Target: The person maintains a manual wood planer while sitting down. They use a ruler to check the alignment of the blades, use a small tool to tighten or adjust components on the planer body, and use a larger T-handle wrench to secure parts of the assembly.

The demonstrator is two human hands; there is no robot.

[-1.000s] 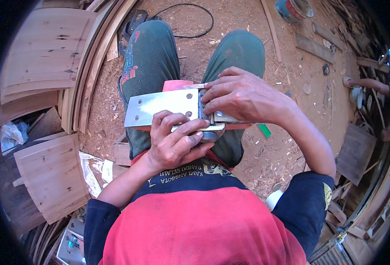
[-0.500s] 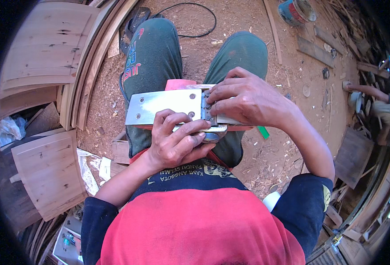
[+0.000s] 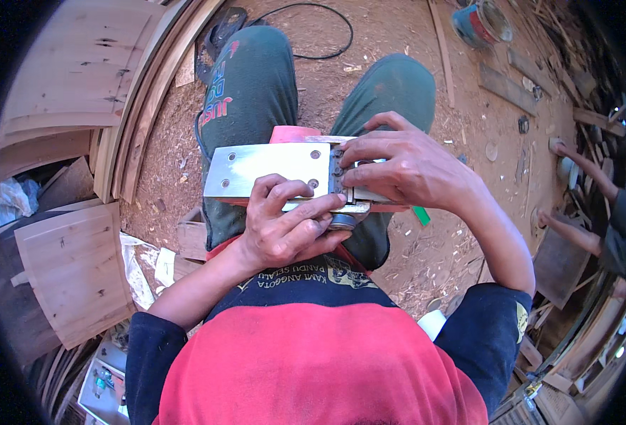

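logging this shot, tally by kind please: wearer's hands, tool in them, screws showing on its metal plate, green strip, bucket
Hands: 2, left hand and right hand
Tool: 1
Screws: 4
Green strip: 1
Bucket: 1
Total: 9

Brown floor (image 3: 320, 81) with strewn wood chips (image 3: 353, 69), a black cable (image 3: 351, 32), boards (image 3: 508, 90), a bucket (image 3: 471, 27)

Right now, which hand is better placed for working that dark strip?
Probably the right hand: its fingers reach the dark strip, while the left hand holds the tool from the near side.
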